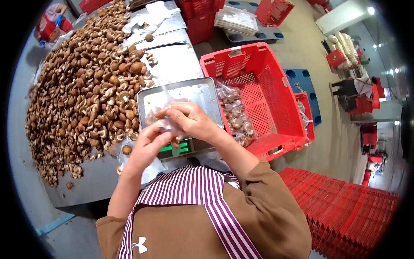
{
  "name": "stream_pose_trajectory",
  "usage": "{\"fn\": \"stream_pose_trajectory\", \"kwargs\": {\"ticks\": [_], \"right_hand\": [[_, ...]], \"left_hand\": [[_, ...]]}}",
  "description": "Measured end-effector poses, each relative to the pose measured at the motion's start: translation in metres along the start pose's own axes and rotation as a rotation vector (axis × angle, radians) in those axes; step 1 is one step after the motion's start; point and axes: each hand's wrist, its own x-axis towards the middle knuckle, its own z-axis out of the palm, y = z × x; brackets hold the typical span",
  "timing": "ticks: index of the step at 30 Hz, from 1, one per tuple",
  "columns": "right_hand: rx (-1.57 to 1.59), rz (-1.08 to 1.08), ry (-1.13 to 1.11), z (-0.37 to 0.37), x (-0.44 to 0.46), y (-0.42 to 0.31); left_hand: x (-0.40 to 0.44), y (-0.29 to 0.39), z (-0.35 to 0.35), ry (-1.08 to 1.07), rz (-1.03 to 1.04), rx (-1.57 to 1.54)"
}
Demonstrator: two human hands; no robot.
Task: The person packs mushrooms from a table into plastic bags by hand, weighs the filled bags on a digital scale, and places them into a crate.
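Note:
Over the metal tray of a weighing scale (211, 97), both hands are close together on a clear plastic bag (172, 128). My left hand (148, 144) pinches the bag from the near left side. My right hand (189, 120) is closed on it from the right, its fingers bent toward the left hand. Thin plastic also shows on the tray beyond the fingers; the hands hide most of the bag, so I cannot tell what is in it. Below the hands glows the scale's green display (181, 147), partly covered.
A large heap of brown mushrooms (90, 86) covers the table's left side. To the right stands a red crate (269, 99) with several bagged mushroom packs (235, 112). Stacked red crates (340, 207) are at lower right. Another person (54, 23) is at the far left.

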Motion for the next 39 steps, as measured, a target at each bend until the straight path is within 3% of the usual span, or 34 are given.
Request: {"fn": "stream_pose_trajectory", "kwargs": {"ticks": [4, 6, 8, 10, 11, 13, 14, 15, 16, 17, 18, 19, 21, 22, 24, 25, 27, 28, 30, 31, 32, 34, 35, 38, 39], "right_hand": [[-0.238, -0.182, 0.153, -0.006, 0.0, 0.014], [-0.548, -0.302, 0.236, 0.001, 0.0, 0.038], [-0.576, -0.337, 0.245, -0.007, 0.002, 0.049], [-0.379, -0.276, 0.299, -0.016, -0.003, 0.054], [-0.06, -0.063, 0.235, -0.021, -0.01, 0.057], [0.083, 0.021, 0.25, -0.02, -0.017, 0.075], [0.221, 0.092, 0.261, -0.021, -0.02, 0.084], [0.231, 0.161, 0.279, -0.017, -0.022, 0.095], [0.033, 0.008, 0.304, -0.018, -0.02, 0.097], [-0.02, 0.007, 0.311, -0.017, -0.02, 0.097], [-0.118, -0.059, 0.378, -0.011, -0.021, 0.085], [-0.514, -0.377, 0.436, -0.006, -0.016, 0.084], [-0.656, -0.428, 0.181, 0.016, -0.026, 0.075], [-0.682, -0.609, 0.235, 0.031, -0.029, 0.076], [-0.621, -0.542, 0.198, 0.023, -0.032, 0.056], [-0.635, -0.548, 0.208, 0.018, -0.028, 0.06], [-0.067, -0.163, 0.331, 0.012, -0.02, 0.071], [-0.075, -0.167, 0.337, 0.011, -0.014, 0.071], [0.536, 0.026, 0.257, 0.011, -0.005, 0.068], [0.426, 0.114, 0.205, 0.006, -0.004, 0.046], [0.422, 0.108, 0.208, 0.007, -0.001, 0.044], [0.126, -0.05, 0.343, 0.018, 0.008, 0.046], [0.145, 0.002, 0.304, 0.017, 0.014, 0.054], [0.021, 0.09, 0.182, 0.004, 0.019, 0.07], [-0.106, 0.032, 0.182, 0.0, 0.016, 0.074]], "left_hand": [[0.021, -0.022, -0.048, 0.147, 0.002, -0.114], [0.035, -0.038, -0.058, 0.202, -0.071, 0.039], [0.047, -0.045, -0.074, 0.203, -0.095, 0.086], [0.055, -0.052, -0.096, 0.187, -0.164, 0.097], [0.057, -0.054, -0.106, 0.183, -0.173, 0.211], [0.062, -0.05, -0.099, 0.226, -0.176, 0.481], [0.067, -0.066, -0.113, 0.215, -0.08, 0.869], [0.072, -0.066, -0.105, 0.28, 0.078, 1.024], [0.079, -0.069, -0.106, 0.313, 0.132, 1.103], [0.083, -0.065, -0.098, 0.397, 0.155, 1.094], [0.09, -0.077, -0.113, 0.439, 0.025, 1.049], [0.099, -0.087, -0.128, 0.468, -0.02, 0.711], [0.11, -0.102, -0.162, 0.539, -0.154, 0.237], [0.115, -0.112, -0.172, 0.551, -0.216, 0.051], [0.122, -0.13, -0.171, 0.615, -0.233, -0.243], [0.11, -0.097, -0.15, 0.528, -0.299, -0.359], [0.09, -0.08, -0.143, 0.394, -0.271, -0.568], [0.086, -0.069, -0.133, 0.384, -0.225, -0.704], [0.064, -0.028, -0.078, 0.39, -0.194, -0.4], [0.059, -0.021, -0.064, 0.282, -0.168, -0.264], [0.052, -0.009, -0.041, 0.168, -0.103, -0.141], [0.041, -0.018, -0.045, 0.12, -0.122, 0.104], [0.039, -0.019, -0.047, 0.052, -0.115, 0.15], [0.036, -0.009, -0.045, 0.078, -0.169, -0.019], [0.041, -0.017, -0.061, 0.08, -0.124, -0.094]]}}
